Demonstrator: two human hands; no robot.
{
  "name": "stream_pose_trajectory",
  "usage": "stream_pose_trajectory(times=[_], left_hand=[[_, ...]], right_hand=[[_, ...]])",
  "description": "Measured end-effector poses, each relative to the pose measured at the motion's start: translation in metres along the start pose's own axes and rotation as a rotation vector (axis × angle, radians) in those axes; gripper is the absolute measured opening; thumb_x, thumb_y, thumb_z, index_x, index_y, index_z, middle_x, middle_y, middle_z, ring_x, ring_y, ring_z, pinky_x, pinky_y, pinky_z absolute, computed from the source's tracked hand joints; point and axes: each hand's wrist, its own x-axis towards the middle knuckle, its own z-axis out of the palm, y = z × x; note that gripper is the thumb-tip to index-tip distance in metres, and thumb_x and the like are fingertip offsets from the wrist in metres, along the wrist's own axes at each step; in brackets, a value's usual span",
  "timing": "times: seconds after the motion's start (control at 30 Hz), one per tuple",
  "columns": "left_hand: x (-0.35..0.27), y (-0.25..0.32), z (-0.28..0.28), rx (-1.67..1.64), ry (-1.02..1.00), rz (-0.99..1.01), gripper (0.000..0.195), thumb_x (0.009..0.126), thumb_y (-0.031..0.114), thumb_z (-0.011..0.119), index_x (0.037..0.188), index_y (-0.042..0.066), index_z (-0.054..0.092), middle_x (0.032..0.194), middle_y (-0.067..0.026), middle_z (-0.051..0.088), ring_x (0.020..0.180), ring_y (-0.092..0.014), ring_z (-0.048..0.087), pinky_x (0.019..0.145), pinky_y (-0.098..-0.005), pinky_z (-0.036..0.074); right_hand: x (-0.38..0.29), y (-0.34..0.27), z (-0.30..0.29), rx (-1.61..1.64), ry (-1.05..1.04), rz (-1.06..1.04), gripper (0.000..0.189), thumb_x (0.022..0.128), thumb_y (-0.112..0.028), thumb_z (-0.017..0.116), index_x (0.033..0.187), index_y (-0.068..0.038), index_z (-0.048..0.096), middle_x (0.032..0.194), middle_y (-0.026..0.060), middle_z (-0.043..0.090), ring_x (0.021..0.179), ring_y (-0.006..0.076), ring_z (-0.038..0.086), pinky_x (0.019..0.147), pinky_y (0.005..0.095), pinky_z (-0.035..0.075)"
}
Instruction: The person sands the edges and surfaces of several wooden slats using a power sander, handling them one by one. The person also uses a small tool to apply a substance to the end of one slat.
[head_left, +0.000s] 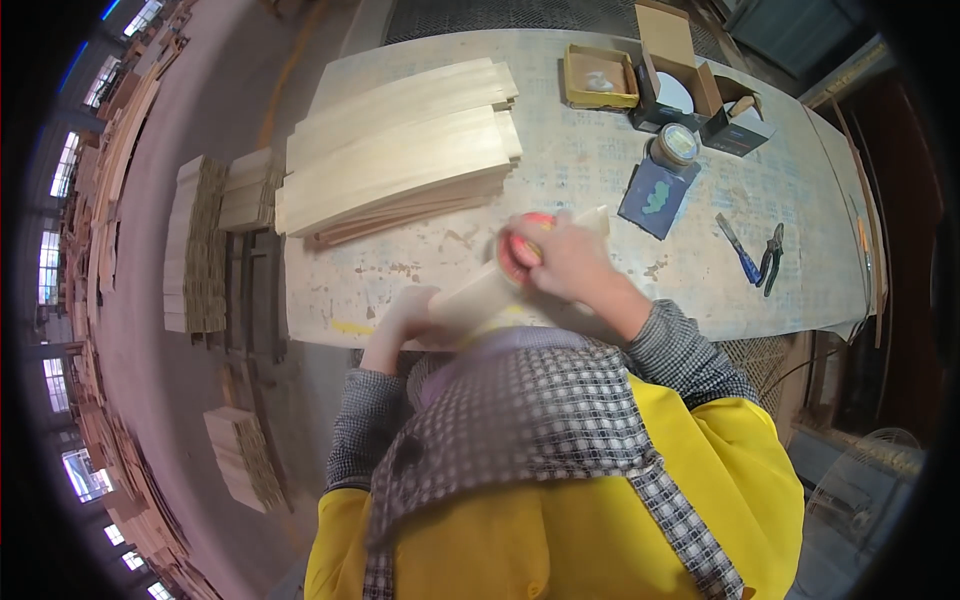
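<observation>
A pale wooden board (471, 297) lies slantwise on the worktable in front of me, close to my apron. My left hand (411, 311) grips its near left end; motion blurs the fingers. My right hand (568, 259) is closed around a round red hand tool (511, 259), which looks like a hand sanding pad and rests on the board's face. The hand hides part of the tool, and its underside is out of sight. Beyond the board's far end lies a dark flat sheet (654, 202) with a green patch, a round lidded tin (675, 145) at its top edge.
A stack of pale boards (397, 150) covers the table's back left. A yellow tray (600, 79) and open cartons (675, 90) stand at the back. A blue-handled scraper (741, 251) and pliers (772, 259) lie right. More board stacks (195, 247) stand beyond the table's left edge.
</observation>
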Motion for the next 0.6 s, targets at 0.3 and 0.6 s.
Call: stream_pose_trajectory(times=[0.3,0.6], left_hand=[[0.001,-0.004,0.001,-0.078,-0.067,-0.111,0.042,0.061,0.027,0.077,0.093,0.002,0.068,0.086,-0.0153,0.068,0.08,-0.026,0.064,0.073,-0.0356,0.049],[-0.022,-0.006,0.024,0.292,0.222,-0.18,0.037,0.064,0.037,0.079,0.082,0.007,0.069,0.081,-0.0107,0.065,0.08,-0.032,0.059,0.073,-0.0365,0.049]], right_hand=[[0.02,0.079,0.053,0.109,0.242,0.143,0.063,0.068,-0.024,0.064,0.129,-0.031,0.051,0.101,0.0234,0.058,0.087,0.0407,0.061,0.078,0.0439,0.051],[0.001,0.001,0.077,0.145,0.052,-0.147,0.032,0.078,-0.021,0.059,0.11,-0.023,0.056,0.107,0.011,0.06,0.099,0.0328,0.057,0.072,0.0451,0.052]])
